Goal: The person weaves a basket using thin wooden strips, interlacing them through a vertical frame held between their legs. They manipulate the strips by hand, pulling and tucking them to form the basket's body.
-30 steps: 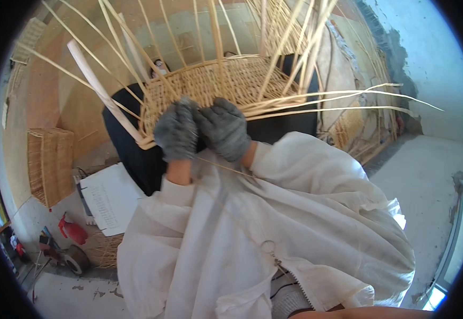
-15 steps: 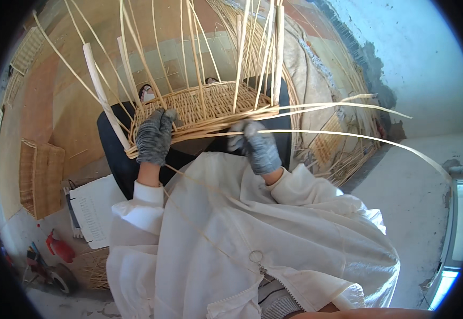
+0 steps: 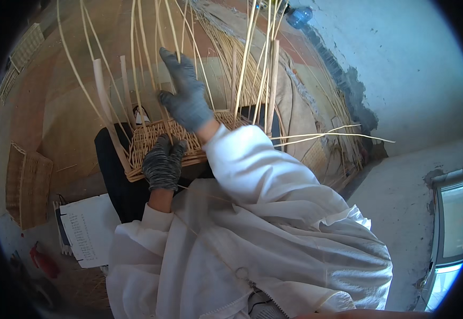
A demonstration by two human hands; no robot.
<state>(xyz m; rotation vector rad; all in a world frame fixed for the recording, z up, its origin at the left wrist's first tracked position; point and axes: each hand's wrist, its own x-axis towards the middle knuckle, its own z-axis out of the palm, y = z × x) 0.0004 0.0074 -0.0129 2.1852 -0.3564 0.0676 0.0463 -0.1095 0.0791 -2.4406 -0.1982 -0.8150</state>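
A half-woven wicker basket (image 3: 193,143) rests across my dark-clothed lap, tall pale canes rising from its edges. Several thicker peeled posts (image 3: 272,87) stand among the thinner upright rods (image 3: 150,58). My left hand (image 3: 162,164), in a grey knitted glove, is closed around the basket's near edge. My right hand (image 3: 185,95), gloved alike, is raised over the weave beside the upright rods. Its fingers stretch away from me with the thumb apart, and no rod is plainly held. Two loose cane ends (image 3: 327,134) stick out to the right.
A bundle of long canes (image 3: 223,50) lies beyond the basket to the right, beside a tan cloth (image 3: 293,98). At left stand a finished wicker basket (image 3: 29,183) and a white written sheet (image 3: 89,228). A rough wall (image 3: 401,69) bounds the right side.
My right hand has left the near edge and swung up and leftward over the basket. One long cane no longer trails off to the right. My left hand keeps its grip.
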